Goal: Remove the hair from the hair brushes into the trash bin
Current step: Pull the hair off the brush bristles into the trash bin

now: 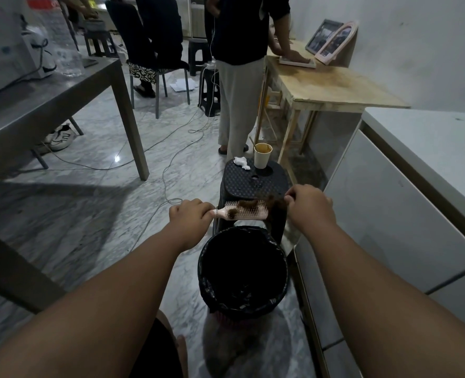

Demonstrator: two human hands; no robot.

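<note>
- Currently, the left grip (189,216) is clamping the handle of the pink hair brush (249,214). It is holding the brush level, bristles up, near the far rim of the trash bin (204,259) and in front of the black stool (253,179).
- The right grip (307,205) is pinching the brown hair (256,204) at the brush's head end, with fingers curled tight on the strands and drawing them sideways off the bristles.
- Judging by this, the work is running about midway on this brush. One long tuft is lifting free, though part of it is clinging among the bristles, and a smaller clump (231,213) near the handle is sitting untouched.
- Nothing is dropping into the bin at this moment. The tuft seems to be hanging at or just past the rim, so it is probably needing to come over the opening before release.
- Inside the black liner something is showing faintly at the bottom, too dim to call hair.
- No other brushes are appearing in view, so how many are waiting cannot be told.
</note>
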